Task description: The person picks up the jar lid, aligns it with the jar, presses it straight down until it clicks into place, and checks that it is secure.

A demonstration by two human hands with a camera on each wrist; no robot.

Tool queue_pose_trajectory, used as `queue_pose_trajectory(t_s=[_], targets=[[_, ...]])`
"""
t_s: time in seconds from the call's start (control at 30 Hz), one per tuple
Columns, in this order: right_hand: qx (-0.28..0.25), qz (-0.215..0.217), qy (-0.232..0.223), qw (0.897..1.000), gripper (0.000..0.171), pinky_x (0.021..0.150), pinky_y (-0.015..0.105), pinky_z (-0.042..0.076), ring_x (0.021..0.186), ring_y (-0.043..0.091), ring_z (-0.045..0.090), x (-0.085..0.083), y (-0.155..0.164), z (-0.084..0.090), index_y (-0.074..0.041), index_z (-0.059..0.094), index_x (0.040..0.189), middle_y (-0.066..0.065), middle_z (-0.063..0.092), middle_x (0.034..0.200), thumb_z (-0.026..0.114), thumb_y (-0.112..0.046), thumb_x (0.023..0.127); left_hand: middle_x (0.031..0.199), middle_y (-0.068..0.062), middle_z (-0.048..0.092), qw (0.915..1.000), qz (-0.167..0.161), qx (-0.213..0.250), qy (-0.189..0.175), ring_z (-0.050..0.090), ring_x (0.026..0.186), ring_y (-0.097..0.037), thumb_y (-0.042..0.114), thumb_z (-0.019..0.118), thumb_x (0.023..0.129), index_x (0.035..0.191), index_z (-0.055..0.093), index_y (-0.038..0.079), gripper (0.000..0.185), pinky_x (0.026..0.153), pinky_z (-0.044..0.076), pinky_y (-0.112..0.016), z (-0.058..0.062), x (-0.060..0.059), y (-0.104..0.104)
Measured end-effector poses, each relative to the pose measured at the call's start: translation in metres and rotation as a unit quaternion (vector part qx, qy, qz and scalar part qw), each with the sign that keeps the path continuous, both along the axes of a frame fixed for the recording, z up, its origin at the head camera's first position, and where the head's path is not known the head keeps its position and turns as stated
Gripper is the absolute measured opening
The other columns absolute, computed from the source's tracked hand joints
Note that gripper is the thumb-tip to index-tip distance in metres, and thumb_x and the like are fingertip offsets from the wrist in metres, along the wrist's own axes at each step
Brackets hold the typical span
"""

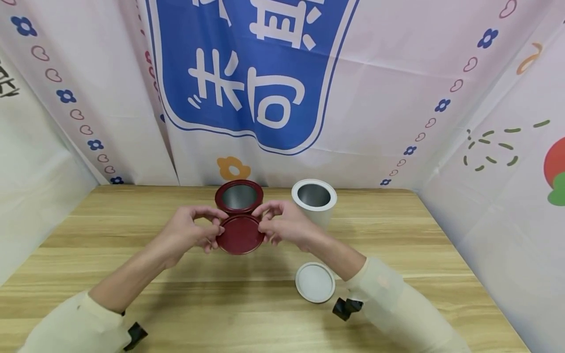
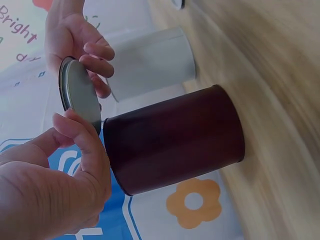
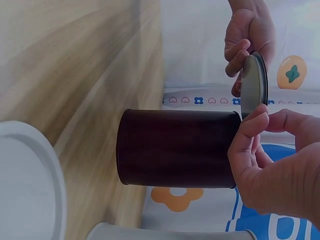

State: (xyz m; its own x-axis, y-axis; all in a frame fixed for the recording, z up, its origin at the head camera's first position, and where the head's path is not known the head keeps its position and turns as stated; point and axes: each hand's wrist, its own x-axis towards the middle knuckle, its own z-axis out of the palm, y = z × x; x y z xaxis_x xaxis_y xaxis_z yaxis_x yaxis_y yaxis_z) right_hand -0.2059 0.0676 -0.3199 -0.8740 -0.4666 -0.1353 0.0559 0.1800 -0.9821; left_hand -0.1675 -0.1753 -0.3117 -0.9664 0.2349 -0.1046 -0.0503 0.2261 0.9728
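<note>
A round dark red lid (image 1: 240, 235) is held by its edges between both hands, just on the near side of the open mouth of a dark red can (image 2: 175, 142). The left hand (image 1: 190, 229) pinches the lid's left edge between thumb and fingers. Gripping the opposite edge is the right hand (image 1: 287, 223). In the wrist views, the silver-grey underside of the lid (image 3: 253, 82) shows, tilted above the can's rim. The can stands upright, its grey inside visible from the head view. Whether the lid touches the rim, I cannot tell.
An open white can (image 1: 321, 216) stands upright right of the red one, partly behind the right hand. Its round white lid (image 1: 315, 282) lies flat nearer the front of the wooden table (image 1: 212, 304). A printed curtain (image 1: 371, 108) hangs behind the table.
</note>
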Motion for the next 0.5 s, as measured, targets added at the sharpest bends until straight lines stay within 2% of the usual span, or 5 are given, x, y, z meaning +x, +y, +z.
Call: queue_pose_trajectory(t_s=[0.2, 0.5], targets=[[0.007, -0.005, 0.008, 1.0, 0.031, 0.047, 0.023, 0.048, 0.056, 0.016, 0.061, -0.006, -0.003, 0.008, 0.0, 0.068, 0.114, 0.006, 0.058, 0.081, 0.058, 0.006, 0.086, 0.091, -0.011, 0.062, 1.0, 0.0, 0.003, 0.007, 0.064, 0.063, -0.016, 0.0, 0.059, 0.099, 0.128, 0.058, -0.014, 0.032, 0.056, 0.058, -0.026, 0.007, -0.007, -0.001], [0.018, 0.004, 0.023, 1.0, 0.03, 0.049, 0.025, 0.049, 0.058, 0.018, 0.063, -0.016, -0.003, 0.017, -0.001, 0.069, 0.115, 0.007, 0.062, 0.081, 0.058, 0.004, 0.087, 0.085, -0.008, 0.071, 0.9999, 0.001, 0.011, 0.005, 0.066, 0.06, -0.017, 0.0, 0.06, 0.1, 0.13, 0.056, -0.015, 0.034, 0.055, 0.058, -0.027, 0.015, -0.015, -0.002]])
